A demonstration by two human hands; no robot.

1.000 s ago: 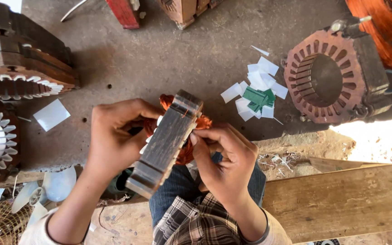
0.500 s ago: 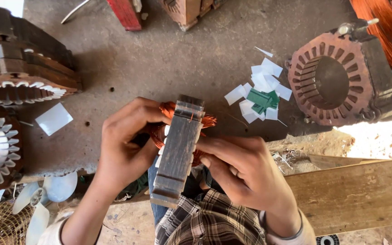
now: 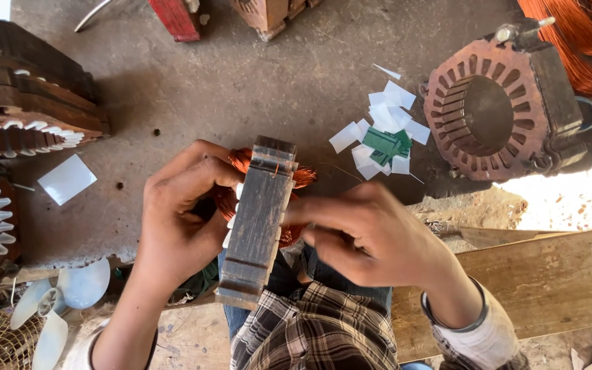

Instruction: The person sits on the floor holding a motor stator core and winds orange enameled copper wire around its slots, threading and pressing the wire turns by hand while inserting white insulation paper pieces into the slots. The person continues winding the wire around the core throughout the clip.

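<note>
A motor stator (image 3: 258,219) is held on edge at the centre, above the lap, between the left hand (image 3: 179,219) on its left and the right hand (image 3: 371,236) on its right. Paper slips (image 3: 381,133) are scattered on the floor behind the right hand, just left of a second stator (image 3: 498,109). A wooden plank (image 3: 549,288) is laid at the right, and fan blades (image 3: 63,301) are seen at the lower left.

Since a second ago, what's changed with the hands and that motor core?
The right hand slid from beside the stator core to lie across its right side, fingers on the copper winding. The core swung from tilted to nearly upright in view. The left hand still grips its left side. The paper slips and the empty stator stayed put.
</note>
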